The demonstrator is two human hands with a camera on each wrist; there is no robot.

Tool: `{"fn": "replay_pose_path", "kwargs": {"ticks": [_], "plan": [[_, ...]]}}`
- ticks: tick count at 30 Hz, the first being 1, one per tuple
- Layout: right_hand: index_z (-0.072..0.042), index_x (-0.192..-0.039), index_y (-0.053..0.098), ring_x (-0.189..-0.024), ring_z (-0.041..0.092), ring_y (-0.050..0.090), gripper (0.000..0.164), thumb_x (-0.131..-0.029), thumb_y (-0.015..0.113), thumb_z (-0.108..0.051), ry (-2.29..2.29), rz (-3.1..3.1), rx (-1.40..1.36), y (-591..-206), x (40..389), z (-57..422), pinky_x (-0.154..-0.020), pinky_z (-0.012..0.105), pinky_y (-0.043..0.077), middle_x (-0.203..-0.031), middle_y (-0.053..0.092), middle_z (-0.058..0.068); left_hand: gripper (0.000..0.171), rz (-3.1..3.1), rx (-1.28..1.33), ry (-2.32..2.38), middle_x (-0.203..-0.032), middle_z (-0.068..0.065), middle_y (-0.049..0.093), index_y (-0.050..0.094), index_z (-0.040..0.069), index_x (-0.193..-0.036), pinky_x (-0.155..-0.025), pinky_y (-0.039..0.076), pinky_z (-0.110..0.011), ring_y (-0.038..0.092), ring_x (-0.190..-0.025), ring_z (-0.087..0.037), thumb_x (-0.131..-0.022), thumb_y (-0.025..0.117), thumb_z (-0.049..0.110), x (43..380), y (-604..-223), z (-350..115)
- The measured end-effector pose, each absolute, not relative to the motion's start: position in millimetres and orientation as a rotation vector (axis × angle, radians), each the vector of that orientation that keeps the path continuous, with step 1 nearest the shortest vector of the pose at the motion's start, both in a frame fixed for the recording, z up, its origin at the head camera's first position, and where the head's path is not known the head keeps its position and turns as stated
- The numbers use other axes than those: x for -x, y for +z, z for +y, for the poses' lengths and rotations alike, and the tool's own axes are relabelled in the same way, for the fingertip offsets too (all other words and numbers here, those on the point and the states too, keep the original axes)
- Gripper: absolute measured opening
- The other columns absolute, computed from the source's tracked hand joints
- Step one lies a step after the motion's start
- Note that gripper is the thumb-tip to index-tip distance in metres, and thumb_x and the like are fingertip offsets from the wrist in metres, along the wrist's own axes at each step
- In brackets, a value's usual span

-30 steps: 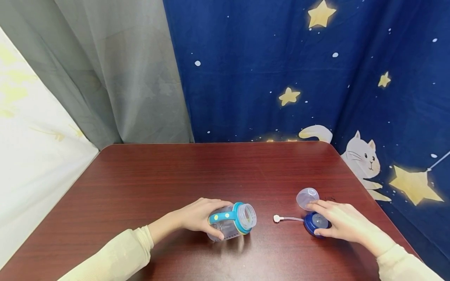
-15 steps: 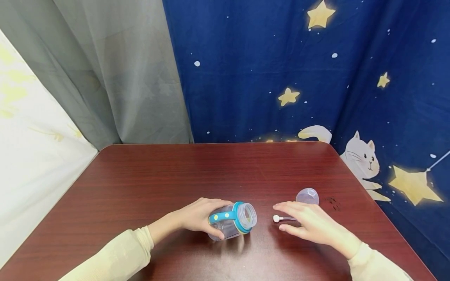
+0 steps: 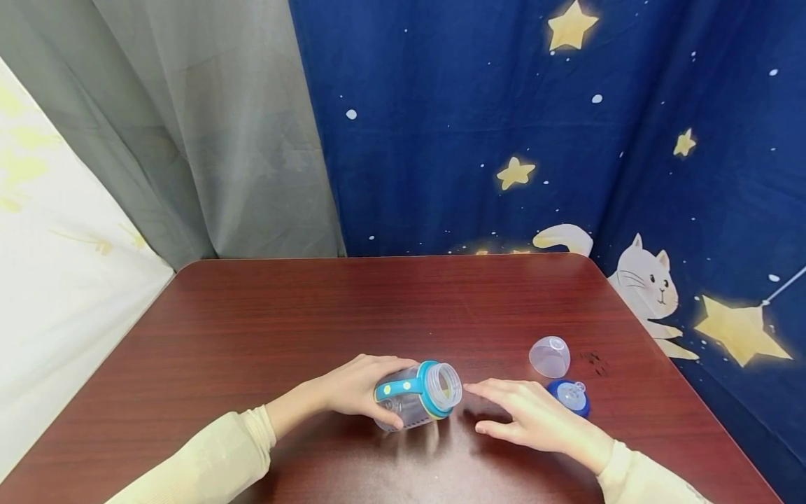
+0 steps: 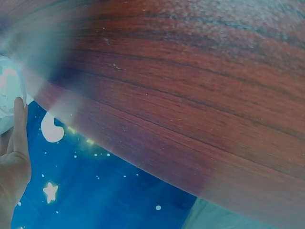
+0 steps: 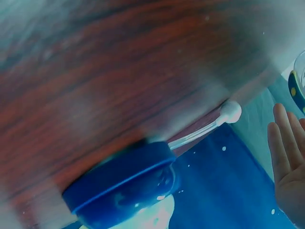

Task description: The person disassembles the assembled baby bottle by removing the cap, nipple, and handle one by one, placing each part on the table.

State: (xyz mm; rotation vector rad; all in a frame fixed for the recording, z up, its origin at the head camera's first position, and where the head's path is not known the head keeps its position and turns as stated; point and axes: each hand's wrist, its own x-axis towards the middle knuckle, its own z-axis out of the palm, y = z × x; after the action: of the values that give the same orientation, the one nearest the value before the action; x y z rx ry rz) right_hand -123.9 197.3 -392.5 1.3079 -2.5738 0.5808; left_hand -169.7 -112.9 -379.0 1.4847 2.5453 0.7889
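Observation:
A clear baby bottle (image 3: pixel 403 411) with a teal collar and handle lies tilted on the table, its open mouth facing right. My left hand (image 3: pixel 360 383) grips it around the body, thumb in front. My right hand (image 3: pixel 535 416) reaches toward the bottle's mouth with its fingers extended and holds nothing; the fingertips are close to the rim. Behind that hand sits a blue bottle cap (image 3: pixel 569 397) with a clear spout. In the right wrist view a straw (image 5: pixel 198 134) with a white weighted end (image 5: pixel 231 112) sticks out from the cap; the head view hides it behind the hand.
A clear dome cover (image 3: pixel 550 357) lies beyond the blue cap on the reddish-brown table (image 3: pixel 352 301). A grey curtain (image 3: pixel 252 140) and a blue starry curtain (image 3: pixel 441 140) hang behind the table's far edge.
My right hand has left the blue cap and moved left past the straw to near the bottle's mouth. The left hand and bottle stay almost where they were.

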Motion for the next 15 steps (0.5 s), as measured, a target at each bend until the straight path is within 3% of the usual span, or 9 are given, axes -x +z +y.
{"fn": "replay_pose_path", "kwargs": {"ticks": [15], "plan": [[-0.015,-0.114,0.06,-0.082,0.004,0.059,0.039,-0.082,0.066,-0.037,0.642,-2.489,-1.264,-400,127,184,-0.066,0.025,0.048,-0.1,0.062,-0.009,0.077,2.529,-1.515,0.805,-0.106,0.011,0.057,0.044,0.018,-0.131,-0.075,0.044,-0.019,0.053,-0.09,0.0,-0.069,0.071,0.056,168,-376,-111]]}}
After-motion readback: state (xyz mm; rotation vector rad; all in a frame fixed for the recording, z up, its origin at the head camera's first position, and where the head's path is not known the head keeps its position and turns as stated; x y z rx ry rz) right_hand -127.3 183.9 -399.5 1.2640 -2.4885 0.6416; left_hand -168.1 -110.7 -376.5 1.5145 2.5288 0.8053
